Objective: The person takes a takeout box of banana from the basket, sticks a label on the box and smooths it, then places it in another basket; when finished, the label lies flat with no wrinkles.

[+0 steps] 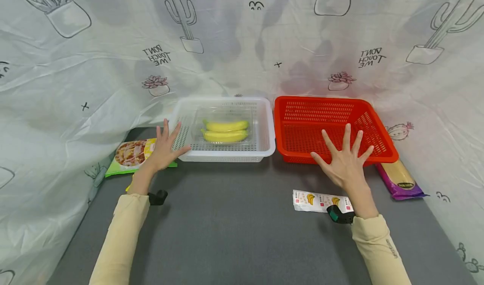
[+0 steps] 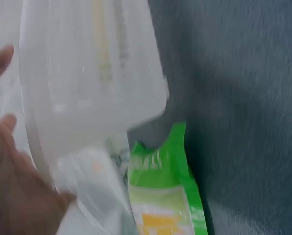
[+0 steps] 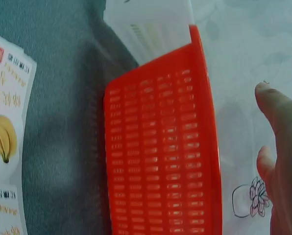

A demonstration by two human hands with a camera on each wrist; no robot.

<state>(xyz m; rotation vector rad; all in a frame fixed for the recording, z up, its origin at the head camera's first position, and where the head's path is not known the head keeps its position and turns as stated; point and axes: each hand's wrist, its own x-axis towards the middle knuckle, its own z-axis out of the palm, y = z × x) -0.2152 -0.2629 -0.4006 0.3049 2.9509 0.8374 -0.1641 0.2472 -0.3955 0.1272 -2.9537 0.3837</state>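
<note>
Left hand (image 1: 161,151) is hovering near a white basket (image 1: 227,154), right hand (image 1: 345,165) near a red basket (image 1: 321,101), all fingers spreading, released.

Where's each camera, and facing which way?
Head: head-worn, facing forward and down at the white basket and red basket; left hand, right hand, sleeves show.
Left wrist: worn there, facing white basket, green packet; left hand partly shows.
Right wrist: worn there, facing red basket, banana labels; right hand partly shows.
Head and right wrist share red basket.
</note>
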